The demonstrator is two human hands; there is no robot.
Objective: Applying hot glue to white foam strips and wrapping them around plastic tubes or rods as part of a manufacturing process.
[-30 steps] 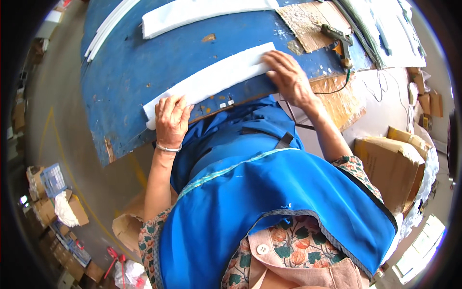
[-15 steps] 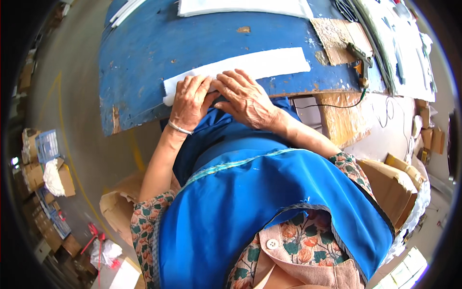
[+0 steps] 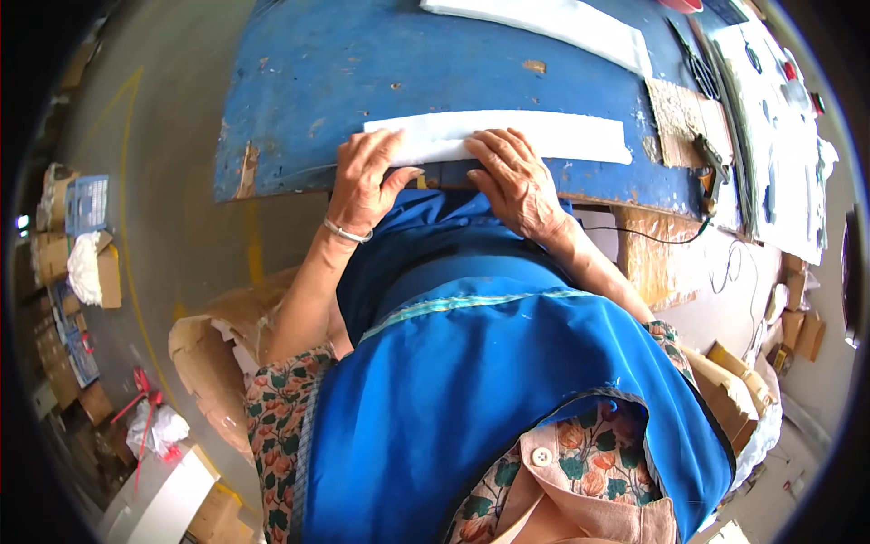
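A long white foam strip (image 3: 544, 136) lies along the near edge of the worn blue table (image 3: 362, 63). My left hand (image 3: 367, 181), with a metal bangle at the wrist, rests palm down on the strip's left end, its fingers curled over the table edge. My right hand (image 3: 517, 181) presses flat on the strip near its middle. The two hands lie close together, a small gap between them. A second white strip (image 3: 562, 23) sits farther back on the table.
A black tool with a cable (image 3: 711, 172) and scissors (image 3: 693, 63) lie at the table's right. A white sheet (image 3: 779, 136) covers a bench beyond. Cardboard boxes (image 3: 208, 354) stand on the floor at left, more boxes (image 3: 734, 390) at right.
My hands have come together on the strip: the right hand slid left from the strip's right end toward the middle. The view has shifted, and the strip now lies more level.
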